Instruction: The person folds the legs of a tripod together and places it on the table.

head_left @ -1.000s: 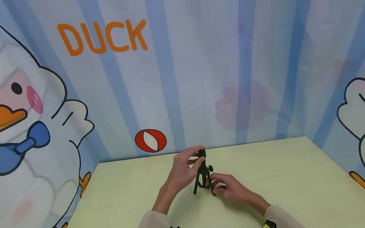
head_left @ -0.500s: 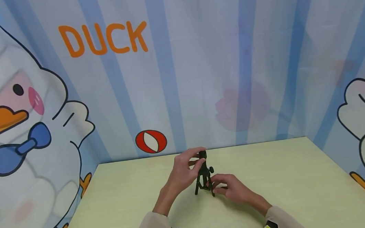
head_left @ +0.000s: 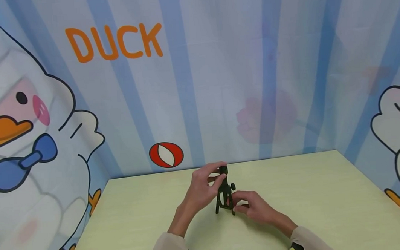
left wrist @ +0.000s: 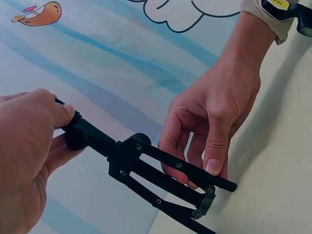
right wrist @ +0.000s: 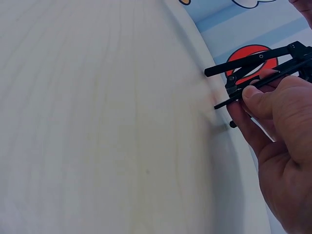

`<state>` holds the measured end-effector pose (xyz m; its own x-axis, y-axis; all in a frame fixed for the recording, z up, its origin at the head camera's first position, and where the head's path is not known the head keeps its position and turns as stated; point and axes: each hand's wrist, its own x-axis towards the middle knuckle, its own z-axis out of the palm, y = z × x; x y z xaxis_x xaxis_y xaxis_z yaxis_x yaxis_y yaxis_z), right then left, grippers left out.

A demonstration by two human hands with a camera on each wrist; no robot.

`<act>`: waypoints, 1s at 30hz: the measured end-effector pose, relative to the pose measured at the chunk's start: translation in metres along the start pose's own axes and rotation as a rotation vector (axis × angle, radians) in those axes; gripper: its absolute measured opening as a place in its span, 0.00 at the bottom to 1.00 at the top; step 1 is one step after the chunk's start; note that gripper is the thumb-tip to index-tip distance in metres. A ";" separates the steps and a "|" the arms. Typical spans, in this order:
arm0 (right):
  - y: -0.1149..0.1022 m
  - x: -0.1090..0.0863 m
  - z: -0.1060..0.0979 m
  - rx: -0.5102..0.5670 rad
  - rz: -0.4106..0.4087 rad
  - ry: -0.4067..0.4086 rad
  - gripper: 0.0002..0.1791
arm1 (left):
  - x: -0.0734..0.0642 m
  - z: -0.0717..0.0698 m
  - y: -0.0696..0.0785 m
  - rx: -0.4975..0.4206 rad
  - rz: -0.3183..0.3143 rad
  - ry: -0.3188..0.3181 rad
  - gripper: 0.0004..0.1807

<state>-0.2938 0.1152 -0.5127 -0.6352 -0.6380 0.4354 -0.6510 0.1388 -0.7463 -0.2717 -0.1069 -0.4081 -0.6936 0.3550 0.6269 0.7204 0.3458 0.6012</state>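
Compared with a second ago, the feet of the small black tripod [left wrist: 151,173] appear closer together in the head view; both hands hold nearly the same positions. The tripod is upright at the rear-centre of the bench [head_left: 150,210]; contact between its feet and the surface cannot be confirmed. The left hand [head_left: 201,186] has its fingers and thumb clamped on the upper section. The right hand [head_left: 254,206] has thumb and fingers pinching one leg [left wrist: 185,168] near the lower end. A round knob [head_left: 233,186] projects from the tripod's right side, above the right hand. Light sleeves [head_left: 169,249] cover both forearms. Behind the bench hangs a blue-striped backdrop [head_left: 225,82], bearing orange "DUCK" lettering [head_left: 145,39], a red-and-white ball print [head_left: 166,155] and, at left, a large white duck figure [head_left: 62,158]
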 end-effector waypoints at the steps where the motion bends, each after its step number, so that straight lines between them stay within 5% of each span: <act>1: 0.000 0.000 0.000 0.001 0.002 0.000 0.14 | 0.000 0.000 0.000 0.001 0.000 0.001 0.19; 10: -0.006 0.003 -0.001 0.027 0.060 -0.006 0.10 | -0.001 0.001 -0.002 -0.014 0.012 0.037 0.16; 19: -0.007 0.003 -0.010 0.028 0.138 0.147 0.11 | 0.002 -0.007 -0.003 -0.050 0.038 0.083 0.14; 30: -0.001 0.005 -0.007 0.074 0.142 0.127 0.15 | 0.001 -0.003 -0.006 -0.001 0.075 0.141 0.14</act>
<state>-0.2992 0.1171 -0.5068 -0.7685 -0.5149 0.3798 -0.5218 0.1610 -0.8377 -0.2767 -0.1114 -0.4093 -0.6305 0.2547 0.7332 0.7702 0.3223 0.5503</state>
